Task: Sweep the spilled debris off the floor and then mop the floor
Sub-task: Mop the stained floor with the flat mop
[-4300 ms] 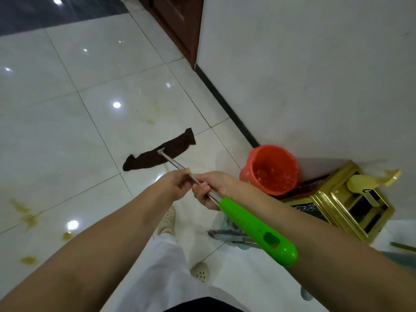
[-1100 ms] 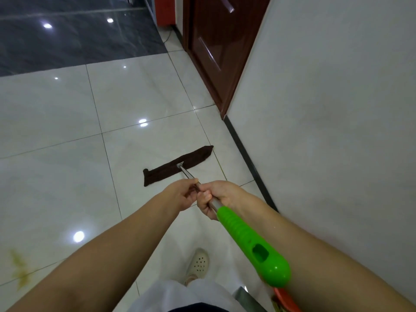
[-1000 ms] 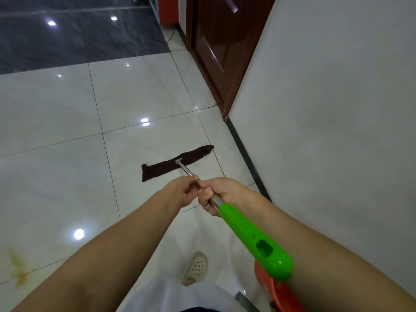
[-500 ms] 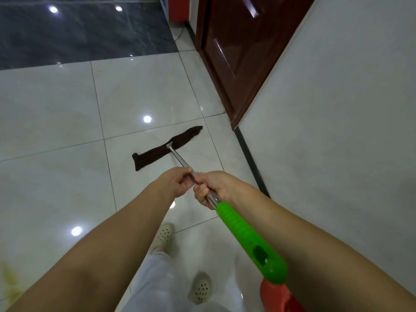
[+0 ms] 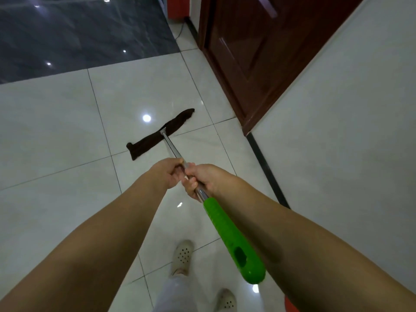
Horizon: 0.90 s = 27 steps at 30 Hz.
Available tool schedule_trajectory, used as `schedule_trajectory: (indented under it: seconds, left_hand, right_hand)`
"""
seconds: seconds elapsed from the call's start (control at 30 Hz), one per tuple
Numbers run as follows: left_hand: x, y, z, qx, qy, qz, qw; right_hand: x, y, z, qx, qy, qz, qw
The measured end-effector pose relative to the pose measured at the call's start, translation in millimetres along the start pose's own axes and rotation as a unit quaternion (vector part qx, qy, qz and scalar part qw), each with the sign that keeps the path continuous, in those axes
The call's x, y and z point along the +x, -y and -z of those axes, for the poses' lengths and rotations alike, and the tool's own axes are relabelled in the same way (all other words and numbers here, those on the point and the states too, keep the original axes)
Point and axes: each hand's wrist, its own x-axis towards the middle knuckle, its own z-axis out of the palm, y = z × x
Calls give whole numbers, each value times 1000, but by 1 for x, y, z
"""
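Note:
I hold a flat mop with a metal pole (image 5: 172, 147) and a green end grip (image 5: 231, 238). Its dark brown cloth head (image 5: 157, 135) lies slanted on the glossy white floor tiles (image 5: 56, 131), ahead of me. My left hand (image 5: 165, 173) grips the pole from the left. My right hand (image 5: 202, 180) grips it just behind, right above the green grip. Both arms reach forward over my feet. No debris shows on the tiles in this view.
A white wall (image 5: 337, 131) with a black skirting strip (image 5: 265, 170) runs along the right. A dark red wooden door (image 5: 254, 52) stands ahead to the right. Dark grey tiles (image 5: 78, 30) begin further on. A sliver of an orange-red bucket (image 5: 290, 306) shows at the bottom edge.
I have walked forward along the wall with the mop head pushed ahead over the tiles. The orange bucket, gold stand and yellow stains have dropped behind, out of view. Both hands keep their grip.

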Motion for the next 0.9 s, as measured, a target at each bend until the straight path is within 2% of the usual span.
schedule_trajectory:
  seconds: [0.13,0.5,0.7,0.9]
  left_hand:
    - [14,-22,-1,53,-31,0,998]
    - [20,-5,-29,71,-4,-15,997]
    - [4,28,-50,105,21,3,994]
    - [-22,92,-61,148,31,22,988]
  right_hand:
    - [18,16,-9,37,13,7,999]
    - [-8,12,27,188,68,11,980]
    - [-31,-12,54,242,58,25,968]
    - [-61,-72,90,297,43,37,953]
